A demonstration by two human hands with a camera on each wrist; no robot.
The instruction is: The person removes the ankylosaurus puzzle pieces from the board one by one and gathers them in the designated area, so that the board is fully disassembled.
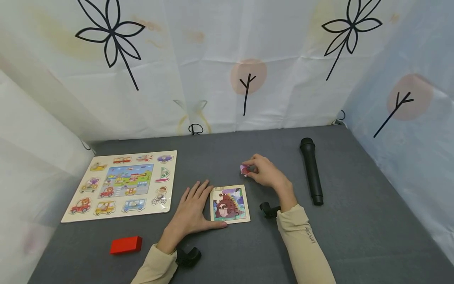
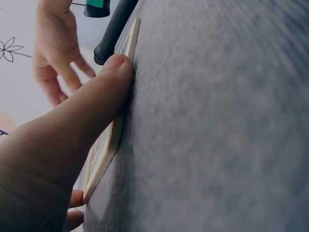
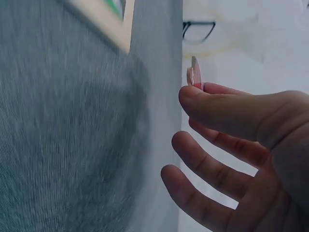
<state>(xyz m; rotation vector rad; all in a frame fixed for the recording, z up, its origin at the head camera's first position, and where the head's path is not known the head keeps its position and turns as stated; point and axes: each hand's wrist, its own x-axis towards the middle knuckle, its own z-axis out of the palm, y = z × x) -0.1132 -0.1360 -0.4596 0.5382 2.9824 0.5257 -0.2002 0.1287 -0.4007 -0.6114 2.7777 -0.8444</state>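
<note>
A small square jigsaw puzzle (image 1: 229, 203) in a pale wooden frame lies on the grey table, showing a dark red dinosaur-like figure. A bare wooden patch is visible at its upper left. My left hand (image 1: 193, 209) is spread along its left side, the thumb touching the near edge and the fingertips by the far left corner. In the left wrist view the thumb (image 2: 116, 72) rests against the frame. My right hand (image 1: 266, 171), raised beyond the frame's far right corner, pinches a pink and purple puzzle piece (image 1: 244, 170) between thumb and forefinger; the other fingers are apart.
To the left lies a larger picture board (image 1: 164, 207) with vehicle pieces, and nearer me a red block (image 1: 125, 245). A black microphone (image 1: 312, 171) lies right of my right hand. White patterned cloth (image 1: 213, 79) hangs behind the table and at both sides.
</note>
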